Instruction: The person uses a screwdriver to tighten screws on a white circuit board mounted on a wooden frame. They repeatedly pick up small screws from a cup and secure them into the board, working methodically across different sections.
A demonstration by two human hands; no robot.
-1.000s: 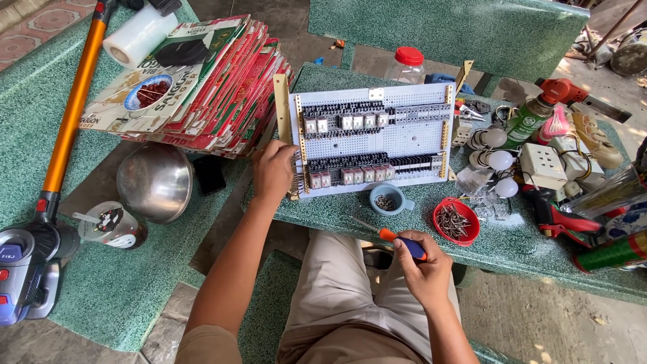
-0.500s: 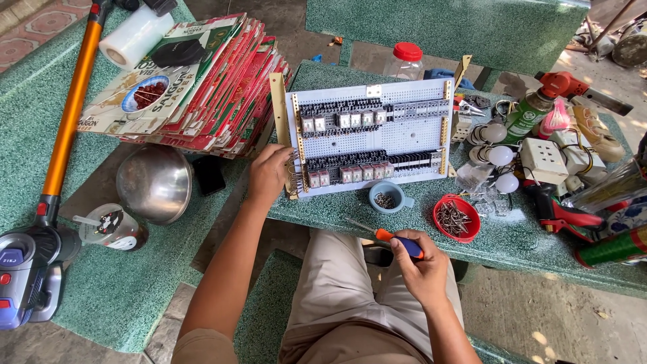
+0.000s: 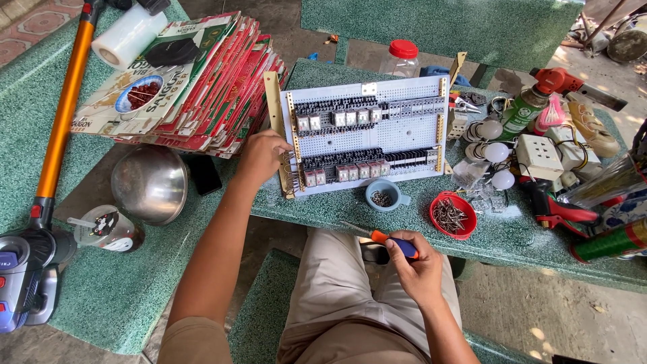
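Head view: left hand (image 3: 259,156) grips the panel's (image 3: 404,131) edge; right hand (image 3: 419,268) clasps a screwdriver (image 3: 389,241).

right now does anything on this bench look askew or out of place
Yes: the stack of flattened red cartons is fanned out and slumping toward the white relay panel, which the left hand steadies. A steel bowl lies upside down. The right hand holds a screwdriver.

This looks like an outdoor work area at a home: a green speckled stone table (image 3: 323,216) with matching benches stands on bare concrete ground, and it carries an electrical panel (image 3: 364,135), pliers (image 3: 556,209), light bulbs (image 3: 495,152) and a red bowl of screws (image 3: 453,216).
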